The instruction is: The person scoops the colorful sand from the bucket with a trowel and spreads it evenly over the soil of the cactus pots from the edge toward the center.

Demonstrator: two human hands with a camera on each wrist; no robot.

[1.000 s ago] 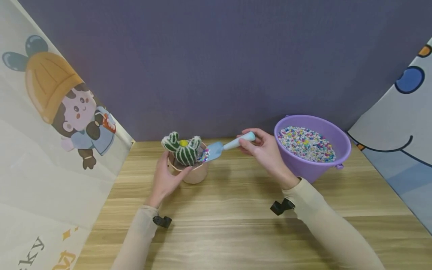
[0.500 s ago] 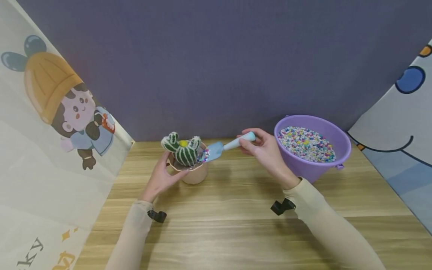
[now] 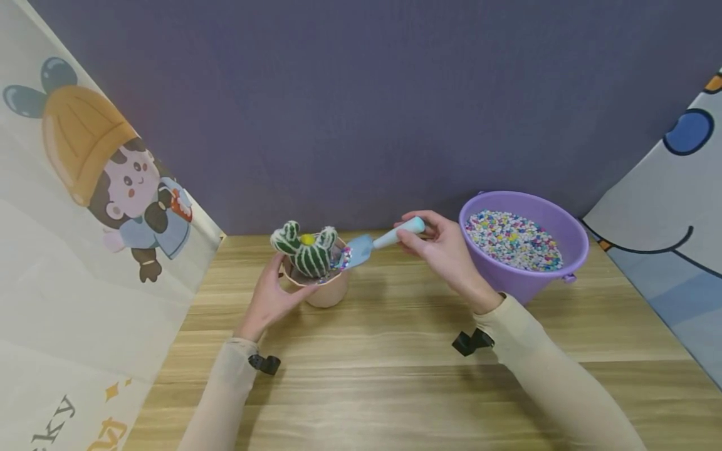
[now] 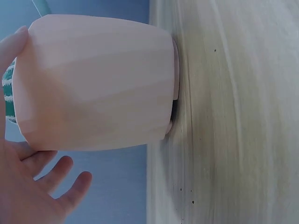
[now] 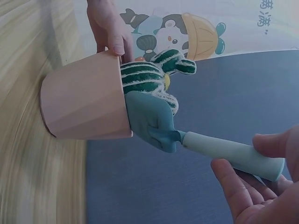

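Observation:
A pale pink flowerpot [image 3: 328, 293] stands on the wooden table, holding a green-and-white striped fabric cactus [image 3: 312, 260] with a yellow top. My left hand [image 3: 272, 302] grips the pot's rim from the left, thumb at the near side; in the left wrist view several of its fingers are off the pot wall [image 4: 98, 84]. My right hand [image 3: 445, 254] holds a light blue trowel [image 3: 393, 236] by its handle, between thumb and fingers. The blade [image 5: 150, 120] tilts down over the pot's right rim, beside the cactus, with colourful beads [image 3: 343, 258] at its tip. The pot's inside is partly hidden.
Close to my right hand, a purple bucket [image 3: 510, 285] holds many small multicoloured beads [image 3: 513, 241]. A dark blue-grey wall [image 3: 361, 125] rises behind the table [image 3: 361, 376]. Printed white panels [image 3: 68, 263] flank it on both sides.
My left hand and wrist have shifted slightly left, and its thumb has slid along the pot's near rim. The right hand and trowel have stayed nearly still, the handle's end slightly higher.

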